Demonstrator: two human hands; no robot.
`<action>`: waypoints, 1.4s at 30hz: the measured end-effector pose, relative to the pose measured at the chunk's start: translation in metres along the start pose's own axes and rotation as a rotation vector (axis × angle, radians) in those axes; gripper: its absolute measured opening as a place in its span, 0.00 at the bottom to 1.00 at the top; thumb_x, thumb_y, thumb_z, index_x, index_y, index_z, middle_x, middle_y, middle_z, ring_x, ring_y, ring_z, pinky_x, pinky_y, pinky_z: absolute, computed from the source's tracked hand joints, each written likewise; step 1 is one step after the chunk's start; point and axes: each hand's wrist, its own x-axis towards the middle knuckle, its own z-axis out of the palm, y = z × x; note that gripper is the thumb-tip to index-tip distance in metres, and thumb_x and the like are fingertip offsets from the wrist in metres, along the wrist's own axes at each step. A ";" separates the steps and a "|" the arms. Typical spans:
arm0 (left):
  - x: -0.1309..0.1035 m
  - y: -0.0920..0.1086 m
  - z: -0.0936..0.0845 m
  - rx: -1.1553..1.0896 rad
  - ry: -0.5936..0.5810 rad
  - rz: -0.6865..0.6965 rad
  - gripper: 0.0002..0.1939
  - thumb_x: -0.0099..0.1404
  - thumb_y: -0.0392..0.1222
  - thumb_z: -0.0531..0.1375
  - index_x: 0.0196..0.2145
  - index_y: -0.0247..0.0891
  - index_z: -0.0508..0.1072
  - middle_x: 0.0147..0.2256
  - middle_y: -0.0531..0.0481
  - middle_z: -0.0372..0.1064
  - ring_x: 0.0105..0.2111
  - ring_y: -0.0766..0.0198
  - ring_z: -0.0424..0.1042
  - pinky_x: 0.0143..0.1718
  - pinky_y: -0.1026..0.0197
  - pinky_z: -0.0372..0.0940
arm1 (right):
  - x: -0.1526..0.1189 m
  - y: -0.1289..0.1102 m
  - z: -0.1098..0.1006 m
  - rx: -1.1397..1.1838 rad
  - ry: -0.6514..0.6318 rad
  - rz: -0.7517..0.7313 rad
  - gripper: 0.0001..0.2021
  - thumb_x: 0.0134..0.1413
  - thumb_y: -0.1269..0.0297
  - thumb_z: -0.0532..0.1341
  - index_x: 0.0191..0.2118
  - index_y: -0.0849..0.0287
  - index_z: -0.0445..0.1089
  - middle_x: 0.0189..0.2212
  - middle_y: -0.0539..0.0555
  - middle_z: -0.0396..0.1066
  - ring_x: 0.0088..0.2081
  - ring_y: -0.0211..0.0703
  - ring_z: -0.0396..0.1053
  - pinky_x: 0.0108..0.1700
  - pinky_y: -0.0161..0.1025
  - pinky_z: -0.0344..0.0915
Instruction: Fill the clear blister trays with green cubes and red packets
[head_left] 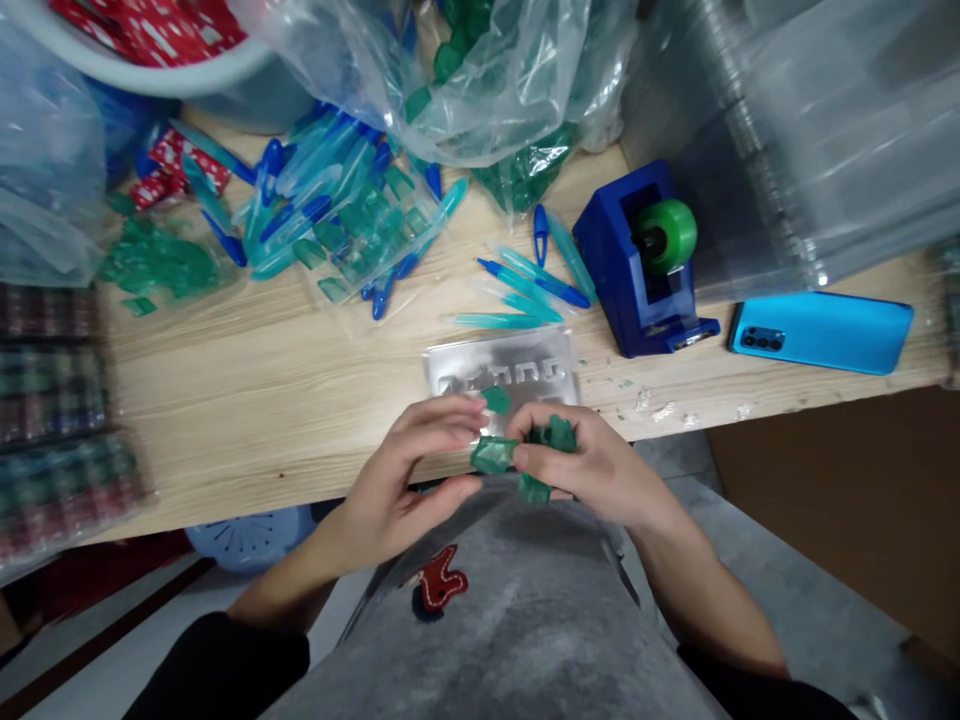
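Observation:
My right hand (589, 462) is closed around several small green translucent plastic pieces (561, 434), with one piece (493, 455) pinched out toward the left between thumb and finger. Facing it, my left hand (412, 475) has its fingers and thumb apart. Another green piece (495, 400) is right by the left fingertips; whether they touch it I cannot tell. Beneath both hands, at the table's front edge, lies a clear moulded plastic tray (501, 358) with shaped hollows, partly covered by my fingers.
Turquoise and blue pen-like parts (517, 285) lie behind the tray, with a bigger heap (307, 200) to the left. A blue tape dispenser (611, 260) and a blue phone (825, 332) are at right. Clear bags (510, 90) and a tub (247, 75) stand behind; wrapped packs (67, 420) line the left.

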 end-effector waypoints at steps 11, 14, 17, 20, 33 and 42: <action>-0.015 -0.018 -0.007 0.355 0.176 -0.101 0.10 0.68 0.31 0.59 0.45 0.40 0.73 0.44 0.46 0.75 0.45 0.61 0.75 0.47 0.55 0.72 | 0.000 0.025 -0.003 -0.039 0.021 0.130 0.20 0.48 0.44 0.67 0.37 0.56 0.75 0.26 0.47 0.61 0.24 0.28 0.55 0.20 0.24 0.52; -0.006 -0.033 -0.016 0.532 0.067 -0.032 0.13 0.68 0.33 0.59 0.50 0.40 0.71 0.44 0.47 0.75 0.44 0.60 0.74 0.45 0.55 0.71 | -0.004 0.018 -0.006 -0.102 0.086 0.110 0.20 0.48 0.43 0.67 0.37 0.55 0.76 0.28 0.48 0.64 0.26 0.30 0.59 0.22 0.25 0.56; 0.002 -0.045 -0.013 0.516 0.025 0.001 0.15 0.69 0.35 0.59 0.53 0.40 0.68 0.42 0.48 0.76 0.42 0.61 0.74 0.42 0.56 0.71 | -0.007 0.016 -0.007 -0.116 0.111 0.068 0.19 0.48 0.44 0.67 0.37 0.55 0.76 0.27 0.48 0.64 0.25 0.30 0.59 0.22 0.25 0.57; 0.006 -0.053 -0.008 0.549 0.038 0.058 0.12 0.69 0.36 0.59 0.50 0.40 0.70 0.40 0.48 0.76 0.42 0.60 0.74 0.42 0.55 0.70 | -0.007 0.020 -0.007 -0.078 0.123 0.048 0.18 0.48 0.45 0.67 0.36 0.55 0.76 0.25 0.47 0.63 0.23 0.29 0.57 0.20 0.25 0.55; 0.011 -0.035 0.024 0.863 -0.014 0.210 0.14 0.65 0.31 0.61 0.48 0.39 0.71 0.47 0.41 0.71 0.45 0.52 0.68 0.45 0.51 0.66 | -0.001 0.022 -0.016 0.276 0.300 -0.158 0.15 0.45 0.53 0.70 0.34 0.58 0.73 0.26 0.48 0.66 0.20 0.29 0.57 0.17 0.28 0.49; 0.018 -0.019 0.021 0.178 0.099 -0.096 0.04 0.68 0.36 0.60 0.42 0.40 0.70 0.36 0.52 0.74 0.37 0.65 0.74 0.38 0.61 0.70 | 0.002 0.022 -0.005 -0.217 0.482 -0.370 0.05 0.50 0.62 0.67 0.33 0.56 0.74 0.26 0.48 0.71 0.26 0.34 0.65 0.27 0.32 0.63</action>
